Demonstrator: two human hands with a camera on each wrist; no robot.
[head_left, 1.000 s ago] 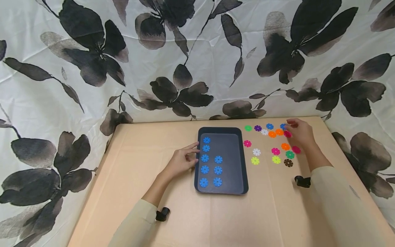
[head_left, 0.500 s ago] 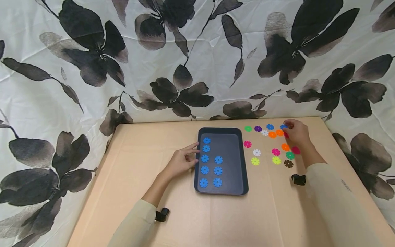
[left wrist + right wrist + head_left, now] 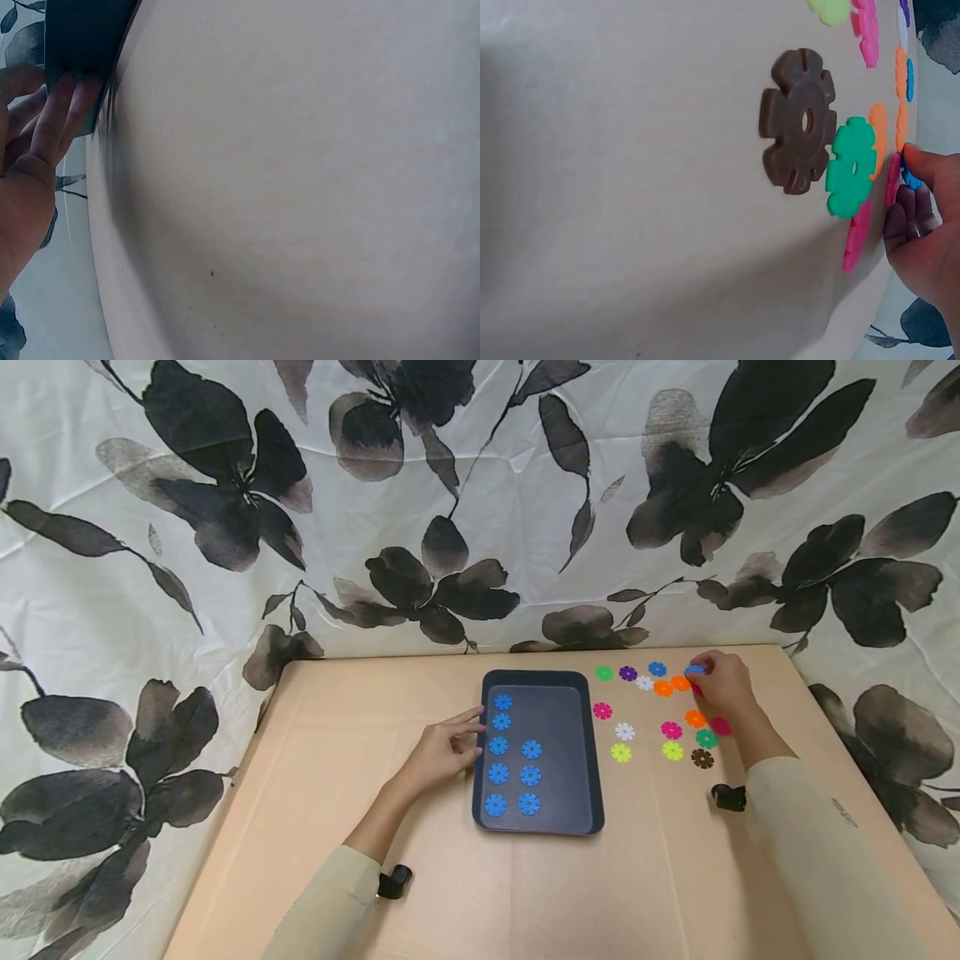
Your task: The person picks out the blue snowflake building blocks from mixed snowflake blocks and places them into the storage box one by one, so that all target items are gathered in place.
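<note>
Right hand (image 3: 723, 685) pinches a blue disc (image 3: 694, 670) at the far edge of the scattered coloured discs (image 3: 671, 729), right of the dark tray (image 3: 592, 752). Left hand (image 3: 442, 750) rests with straight fingers touching the tray's left rim; eight blue discs (image 3: 513, 760) lie inside.

A flat, light tan wooden table (image 3: 315, 793) fills the lower part of the head view. A white fabric backdrop printed with large black and grey leaves and flowers (image 3: 480, 502) hangs behind it and drapes along both sides. Lighting is even and diffuse, with soft shadows.
</note>
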